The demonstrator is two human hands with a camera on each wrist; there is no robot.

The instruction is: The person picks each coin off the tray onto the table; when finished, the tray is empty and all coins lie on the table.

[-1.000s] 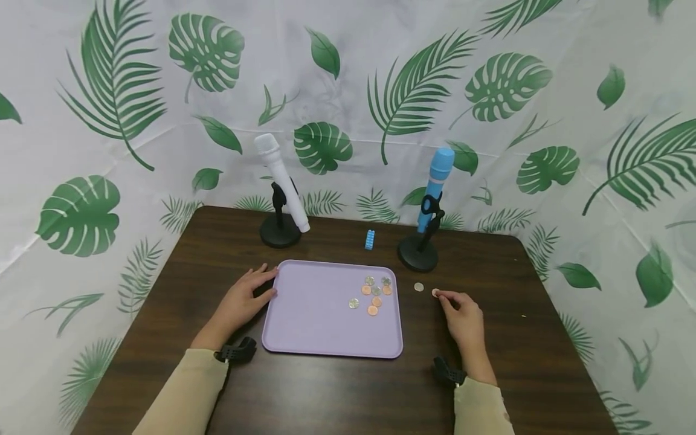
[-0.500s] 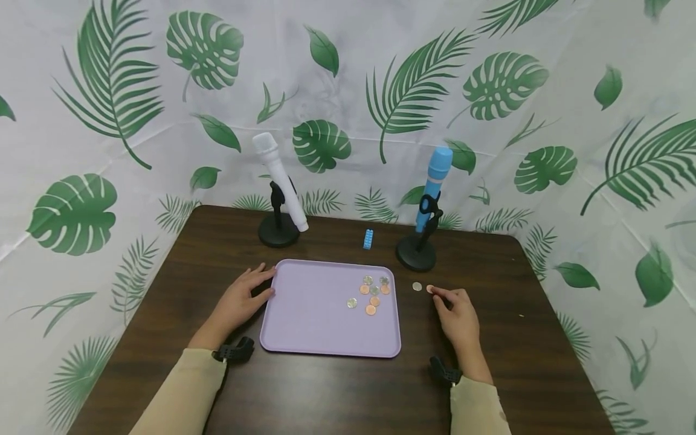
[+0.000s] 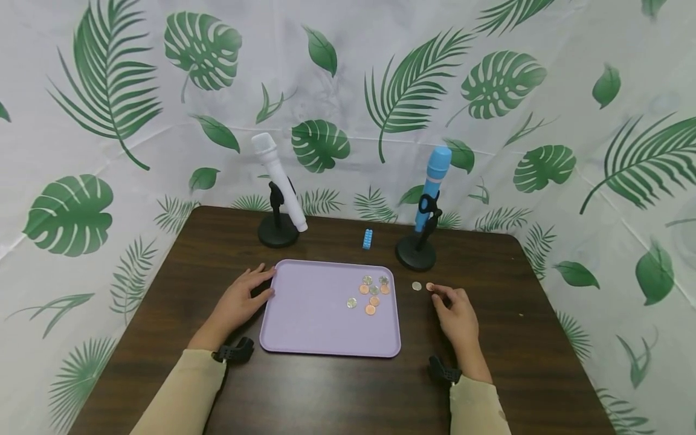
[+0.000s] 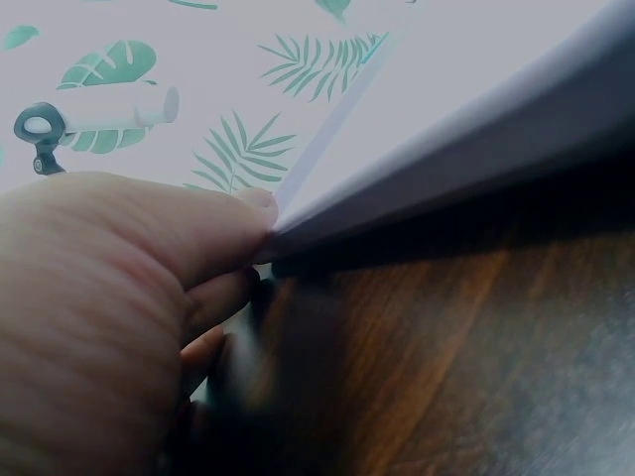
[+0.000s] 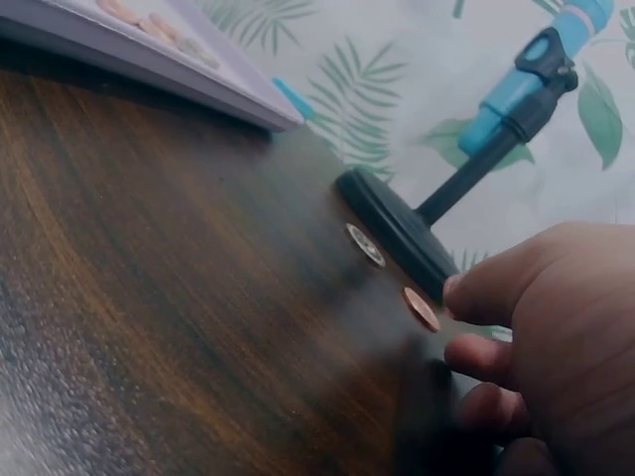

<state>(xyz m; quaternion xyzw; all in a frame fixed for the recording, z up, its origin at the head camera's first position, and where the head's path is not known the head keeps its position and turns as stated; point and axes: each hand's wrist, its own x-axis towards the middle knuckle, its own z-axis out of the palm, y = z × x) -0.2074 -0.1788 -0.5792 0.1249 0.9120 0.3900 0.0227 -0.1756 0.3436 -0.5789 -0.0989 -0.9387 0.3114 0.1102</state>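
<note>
A copper coin [image 3: 429, 286] lies on the dark table, to the right of a silver coin [image 3: 416, 286]. My right hand [image 3: 458, 314] is just beside the copper coin [image 5: 421, 308]; in the right wrist view its fingertips are close to the coin's edge with no grip on it. At the far left, my left hand [image 3: 241, 305] touches the side of the lilac tray [image 3: 310, 338], thumb [image 4: 233, 223] against the rim and fingers relaxed. Several silver and copper coins, among them a copper one [image 3: 370, 309], lie in the tray's right half.
Behind the tray stand a white microphone [image 3: 283, 187] and a blue microphone [image 3: 435, 175], each on a black round-based stand. A small blue block-like piece [image 3: 367, 239] lies between them. A leaf-print cloth [image 3: 326, 90] hangs behind the table.
The copper coin under my right fingertips has slid a little left and away, closer to the silver coin. Those fingertips now uncover more of it. My left hand stays at the tray.
</note>
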